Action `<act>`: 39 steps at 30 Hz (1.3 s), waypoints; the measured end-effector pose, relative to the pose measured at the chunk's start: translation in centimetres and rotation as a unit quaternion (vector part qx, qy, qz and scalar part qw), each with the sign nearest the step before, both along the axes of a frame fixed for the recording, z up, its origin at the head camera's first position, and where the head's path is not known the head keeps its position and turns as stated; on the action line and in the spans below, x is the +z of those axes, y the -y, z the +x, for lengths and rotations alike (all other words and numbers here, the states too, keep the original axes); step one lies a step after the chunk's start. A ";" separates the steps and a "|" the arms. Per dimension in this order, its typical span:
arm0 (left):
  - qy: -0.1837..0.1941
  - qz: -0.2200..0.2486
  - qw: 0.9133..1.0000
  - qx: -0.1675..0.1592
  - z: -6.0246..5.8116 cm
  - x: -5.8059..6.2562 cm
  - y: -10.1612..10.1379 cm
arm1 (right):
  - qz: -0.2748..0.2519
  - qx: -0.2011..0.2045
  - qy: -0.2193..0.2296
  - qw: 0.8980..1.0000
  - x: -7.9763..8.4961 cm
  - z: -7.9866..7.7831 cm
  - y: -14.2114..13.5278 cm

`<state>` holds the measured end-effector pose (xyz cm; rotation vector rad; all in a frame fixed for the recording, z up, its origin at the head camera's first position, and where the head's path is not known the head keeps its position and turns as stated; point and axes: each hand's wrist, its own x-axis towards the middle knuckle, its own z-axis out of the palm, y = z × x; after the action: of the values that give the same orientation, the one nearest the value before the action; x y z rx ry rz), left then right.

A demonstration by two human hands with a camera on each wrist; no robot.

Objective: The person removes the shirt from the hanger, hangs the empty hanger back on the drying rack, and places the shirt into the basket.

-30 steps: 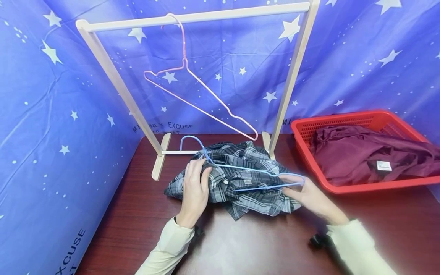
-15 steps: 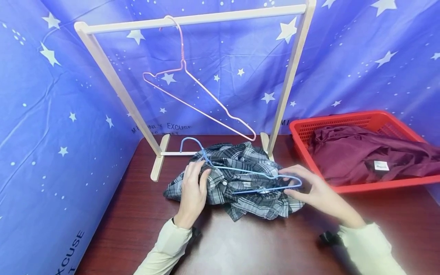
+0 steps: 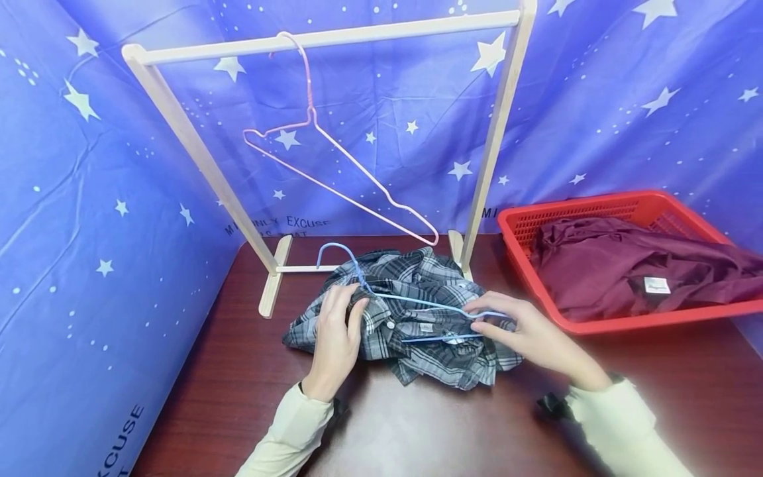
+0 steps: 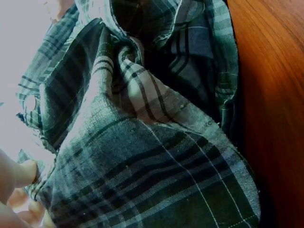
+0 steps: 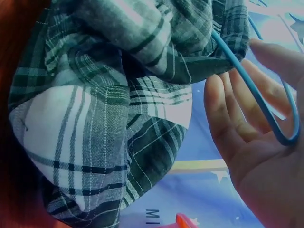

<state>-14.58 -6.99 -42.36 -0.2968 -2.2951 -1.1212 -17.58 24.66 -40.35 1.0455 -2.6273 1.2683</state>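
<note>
Someone's left hand (image 3: 335, 344) pinched a plaid shirt (image 3: 420, 361) near its collar, thumb above and fingers beneath the cloth. Their right hand (image 3: 530, 334) was loosely open, its thumb and fingers apart on either side of one end of a blue hanger (image 3: 417, 301), which crossed the palm; the right fingertips were close to the shirt's edge. Behind everything stood a blue curtain (image 3: 596, 149) printed with white stars and dots. Dark red-brown wood grain covered the table (image 3: 393, 430). On it, toward the back, a pale wooden rack (image 3: 334, 38) stood upright, and to the right was a red basket (image 3: 650, 320) with a maroon garment (image 3: 596, 265) bunched inside and lapping over the basket's right side. In front of the rack lay the shirt, crumpled, grey, black and white. From the rack's top bar hung a bare pink hanger (image 3: 309, 93). The blue hanger was partly inside the shirt: its hook stuck up beside the collar, and its other shoulder was hidden in the folds. A white tag (image 3: 657, 285) showed on the maroon cloth, and a small white button (image 3: 390, 324) on the shirt.
</note>
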 end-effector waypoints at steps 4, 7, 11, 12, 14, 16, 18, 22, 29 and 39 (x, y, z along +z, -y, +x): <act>-0.009 0.001 1.000 0.000 0.0 -0.1 0.0 | 0.012 -0.016 0.009 1.000 0.0 0.1 0.2; -0.010 0.001 1.000 -0.001 0.0 -0.1 0.0 | 0.006 -0.012 0.011 1.000 0.1 0.2 0.4; -0.005 0.002 1.000 -0.003 0.0 -0.2 0.1 | -0.019 0.007 0.035 0.999 0.1 0.4 0.5; -0.004 0.002 1.000 -0.004 0.0 -0.2 0.1 | -0.028 0.012 0.049 0.998 0.0 0.4 0.5; -0.003 0.000 1.000 -0.005 0.0 -0.2 0.1 | -0.046 0.020 0.075 0.996 -0.1 0.5 0.4; -0.004 -0.005 1.000 -0.005 0.0 -0.3 0.2 | -0.056 0.022 0.090 0.994 -0.2 0.5 0.3; -0.005 -0.009 1.000 -0.006 0.0 -0.3 0.2 | -0.064 0.020 0.099 0.993 -0.3 0.4 0.2; -0.007 -0.016 1.000 -0.005 0.0 -0.4 0.2 | -0.082 0.015 0.119 0.989 -0.4 0.3 -0.1; -0.001 -0.026 1.000 0.000 0.1 -0.6 0.3 | -0.106 0.011 0.161 0.981 -0.5 0.2 -0.7; -0.013 -0.034 0.999 0.007 0.1 -1.3 0.7 | -0.140 0.007 0.226 0.964 -0.8 -0.1 -1.6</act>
<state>-14.45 -7.70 -43.66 -0.3187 -2.3113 -1.0289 -17.67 26.24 -41.12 0.8058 -2.6085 2.0189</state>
